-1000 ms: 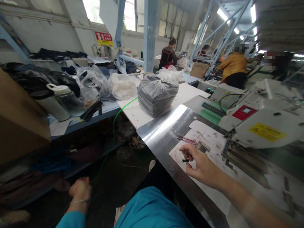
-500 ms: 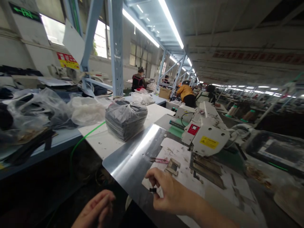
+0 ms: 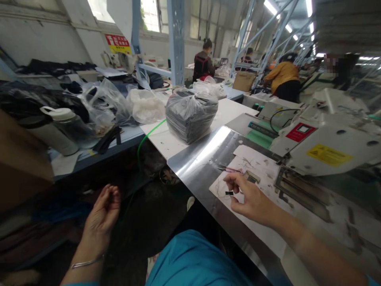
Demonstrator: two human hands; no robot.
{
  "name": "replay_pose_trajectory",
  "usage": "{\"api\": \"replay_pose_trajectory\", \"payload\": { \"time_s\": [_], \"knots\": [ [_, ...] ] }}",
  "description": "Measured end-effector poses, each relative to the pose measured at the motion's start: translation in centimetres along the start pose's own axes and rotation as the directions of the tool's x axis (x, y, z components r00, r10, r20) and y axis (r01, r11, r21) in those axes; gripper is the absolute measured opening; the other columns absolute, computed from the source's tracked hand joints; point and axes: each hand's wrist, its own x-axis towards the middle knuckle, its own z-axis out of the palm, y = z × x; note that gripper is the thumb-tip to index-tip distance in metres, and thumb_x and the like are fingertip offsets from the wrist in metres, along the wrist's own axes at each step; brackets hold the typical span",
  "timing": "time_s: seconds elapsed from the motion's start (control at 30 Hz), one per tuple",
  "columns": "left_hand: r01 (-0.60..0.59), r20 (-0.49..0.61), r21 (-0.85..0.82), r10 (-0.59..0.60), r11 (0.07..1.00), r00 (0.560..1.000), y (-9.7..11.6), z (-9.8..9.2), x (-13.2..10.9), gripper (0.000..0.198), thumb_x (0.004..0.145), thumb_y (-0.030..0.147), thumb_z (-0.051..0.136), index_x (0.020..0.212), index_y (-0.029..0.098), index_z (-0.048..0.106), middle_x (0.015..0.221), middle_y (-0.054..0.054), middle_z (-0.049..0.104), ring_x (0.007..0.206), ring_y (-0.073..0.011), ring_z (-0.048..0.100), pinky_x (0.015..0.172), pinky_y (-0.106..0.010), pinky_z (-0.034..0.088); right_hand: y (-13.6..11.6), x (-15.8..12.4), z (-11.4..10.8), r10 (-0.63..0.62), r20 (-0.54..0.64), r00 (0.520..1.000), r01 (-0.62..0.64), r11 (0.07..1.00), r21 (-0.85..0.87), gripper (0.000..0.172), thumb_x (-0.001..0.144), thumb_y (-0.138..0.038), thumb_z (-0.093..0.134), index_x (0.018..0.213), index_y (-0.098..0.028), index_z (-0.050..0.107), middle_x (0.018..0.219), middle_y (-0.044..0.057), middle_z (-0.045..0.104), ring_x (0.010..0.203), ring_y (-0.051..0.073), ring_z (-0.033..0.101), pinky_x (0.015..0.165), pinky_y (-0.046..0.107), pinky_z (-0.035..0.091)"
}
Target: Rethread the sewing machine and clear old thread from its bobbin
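Note:
On the right, my right hand (image 3: pixel 251 196) hovers over the white paper (image 3: pixel 222 186) on the metal table plate, fingers bent and thumb apart. A small black piece (image 3: pixel 229 193) shows in the gap between fingers and thumb; whether they touch it is unclear. Just beyond lie pink-handled thread snips (image 3: pixel 233 169) and a small frame-shaped piece (image 3: pixel 251 176), partly covered by my hand. My left hand (image 3: pixel 107 204) is off the table to the left, over the dark floor area. Its fingers are curled together, with nothing visible in them.
A sewing machine head (image 3: pixel 330 139) stands at the right above a clamp plate (image 3: pixel 303 190). A plastic-wrapped dark stack (image 3: pixel 192 117) sits on the white tabletop. A bottle (image 3: pixel 62 115) and plastic bags (image 3: pixel 107 103) line the left bench. Co-workers (image 3: pixel 285 75) are farther back.
The view has swung left and down, bringing my lap and the bottle into sight. My left hand appears farther left and higher, its palm more visible. My right hand stays by the black piece.

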Motion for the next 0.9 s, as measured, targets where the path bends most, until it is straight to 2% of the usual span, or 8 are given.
{"api": "replay_pose_trajectory", "payload": {
  "time_s": [0.07, 0.13, 0.2, 0.27, 0.33, 0.37, 0.57, 0.9],
  "knots": [
    [0.051, 0.146, 0.102, -0.066, 0.993, 0.987, -1.8, 1.9, -2.7, 0.027, 0.090, -0.004, 0.047, 0.093, 0.012, 0.069, 0.081, -0.003, 0.072, 0.069, -0.0089, 0.070, 0.064, -0.014, 0.061, -0.4, 0.2, 0.3, -0.010, 0.001, 1.000, 0.010, 1.000, 0.002, 0.048, 0.070, -0.006, 0.051, 0.115, -0.022, 0.044, 0.088, -0.001, 0.052, 0.076, 0.015, 0.052, 0.071, 0.029, 0.045],
    [0.101, 0.400, 0.274, -0.209, 0.956, 0.892, -4.6, 3.7, -6.1, 0.018, 0.083, 0.004, 0.065, 0.097, 0.011, 0.071, 0.092, -0.007, 0.074, 0.071, -0.0115, 0.070, 0.063, -0.017, 0.060, -1.0, 0.4, 0.7, -0.033, -0.001, 0.999, 0.033, 0.999, 0.014, 0.047, 0.070, -0.006, 0.050, 0.114, -0.023, 0.044, 0.088, -0.001, 0.052, 0.077, 0.014, 0.052, 0.071, 0.029, 0.046],
    [0.078, 0.662, 0.441, -0.383, 0.894, 0.644, -7.9, 5.3, -9.8, 0.034, 0.074, 0.013, 0.080, 0.106, 0.011, 0.070, 0.104, -0.010, 0.072, 0.072, -0.0109, 0.067, 0.063, -0.018, 0.057, -1.6, 0.6, 1.0, -0.055, -0.014, 0.998, 0.055, 0.998, 0.024, 0.046, 0.070, -0.007, 0.049, 0.113, -0.023, 0.045, 0.088, -0.001, 0.052, 0.077, 0.014, 0.053, 0.071, 0.029, 0.047],
    [0.052, 0.777, 0.539, -0.520, 0.840, 0.355, -10.9, 6.7, -12.8, 0.054, 0.070, 0.021, 0.086, 0.119, 0.016, 0.065, 0.112, -0.009, 0.068, 0.073, -0.0114, 0.064, 0.064, -0.022, 0.054, -2.1, 0.8, 1.2, -0.052, -0.022, 0.998, 0.053, 0.997, 0.048, 0.045, 0.071, -0.008, 0.051, 0.114, -0.022, 0.046, 0.089, 0.000, 0.053, 0.078, 0.015, 0.054, 0.072, 0.030, 0.048],
    [0.001, 0.799, 0.585, -0.577, 0.811, 0.169, -12.8, 7.9, -14.7, 0.050, 0.074, 0.035, 0.084, 0.116, 0.015, 0.065, 0.100, -0.007, 0.066, 0.070, -0.0107, 0.059, 0.064, -0.024, 0.050, -2.2, 0.9, 1.2, -0.021, -0.033, 0.999, 0.024, 0.997, 0.073, 0.044, 0.073, -0.009, 0.053, 0.114, -0.022, 0.047, 0.088, 0.000, 0.054, 0.077, 0.015, 0.055, 0.072, 0.030, 0.049],
    [-0.033, 0.795, 0.601, -0.593, 0.799, 0.124, -13.3, 8.4, -15.1, 0.045, 0.078, 0.042, 0.080, 0.108, 0.012, 0.066, 0.090, -0.005, 0.065, 0.067, -0.0100, 0.056, 0.063, -0.023, 0.047, -2.2, 0.9, 1.2, 0.001, -0.041, 0.999, 0.003, 0.996, 0.090, 0.043, 0.074, -0.009, 0.055, 0.114, -0.022, 0.047, 0.089, 0.000, 0.055, 0.077, 0.015, 0.056, 0.072, 0.030, 0.050],
    [-0.168, 0.775, 0.630, -0.602, 0.758, 0.190, -13.9, 9.8, -14.8, 0.051, 0.083, 0.061, 0.066, 0.081, 0.011, 0.065, 0.059, 0.003, 0.049, 0.052, -0.0070, 0.039, 0.051, -0.023, 0.028, -1.0, 0.8, 0.8, 0.037, -0.007, 0.999, -0.033, 0.949, 0.313, 0.018, 0.089, -0.016, 0.055, 0.106, -0.022, 0.058, 0.095, 0.004, 0.059, 0.085, 0.016, 0.063, 0.072, 0.029, 0.055],
    [0.024, 0.770, 0.611, -0.601, 0.791, 0.213, -14.5, 9.6, -14.0, 0.047, 0.083, 0.057, 0.070, 0.085, 0.010, 0.065, 0.056, 0.006, 0.042, 0.050, -0.0061, 0.034, 0.051, -0.023, 0.022, 0.1, 0.6, 1.4, 0.129, 0.072, 0.989, -0.146, 0.786, 0.601, 0.026, 0.088, -0.018, 0.061, 0.114, -0.021, 0.061, 0.107, 0.006, 0.063, 0.100, 0.018, 0.065, 0.090, 0.032, 0.055]
  ]
}}
